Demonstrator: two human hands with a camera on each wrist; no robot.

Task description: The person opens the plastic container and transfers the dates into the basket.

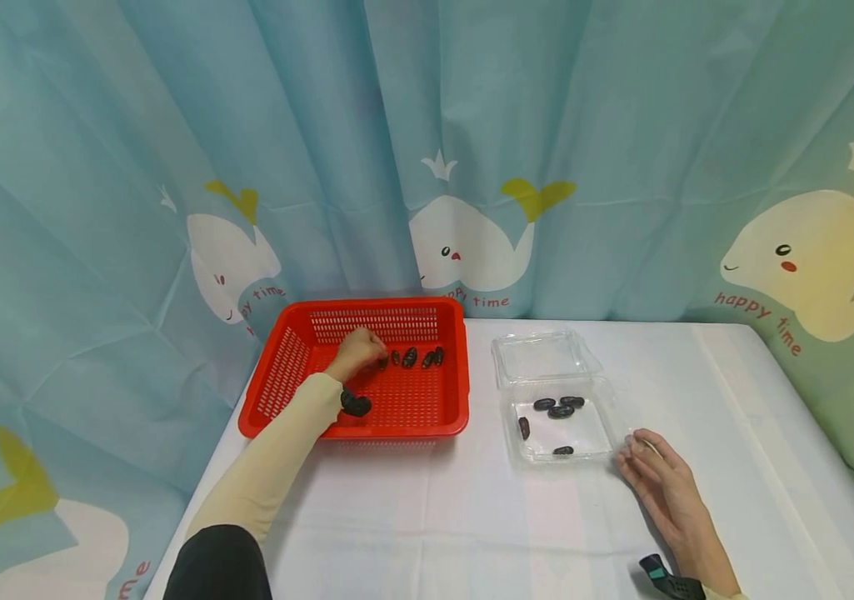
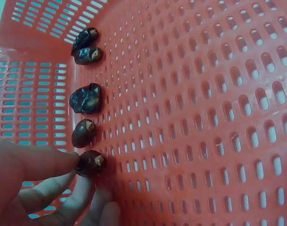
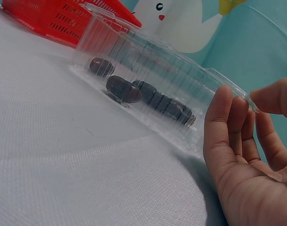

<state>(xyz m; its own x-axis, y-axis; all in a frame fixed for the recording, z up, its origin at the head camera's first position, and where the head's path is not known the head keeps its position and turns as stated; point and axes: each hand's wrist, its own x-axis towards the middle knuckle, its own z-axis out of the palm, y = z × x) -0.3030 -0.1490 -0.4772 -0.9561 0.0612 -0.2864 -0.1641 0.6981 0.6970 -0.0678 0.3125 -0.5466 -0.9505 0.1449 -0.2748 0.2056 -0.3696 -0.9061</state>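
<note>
The left hand [image 1: 355, 353] reaches into the red basket [image 1: 445, 412] at its far side, and its fingers [image 2: 44, 162] are curled round a date [image 2: 90, 163], pinching it between thumb and fingertips on the basket floor. The date is small, dark brown and glossy, slightly wrinkled, with a pale tan spot at the end turned away from the fingers. Just beyond the fingers lies a row of more dates [image 2: 85, 132], equally dark and shiny, a couple of them more shrivelled, strung along the foot of the basket's slotted far wall. The right hand [image 1: 665, 485] rests on the white surface [image 1: 471, 525] with its fingers [image 3: 224, 123] only loosely bent; the fingertips touch the near right corner of the clear plastic box [image 1: 590, 430], and the thumb sits at the box's rim. Whether they truly pinch the rim cannot be told. Inside the box, just past those fingers, lie several dark dates [image 1: 560, 411], apart from one another on its bottom. The box's lid [image 1: 542, 354] stands open on the side away from the fingers.
</note>
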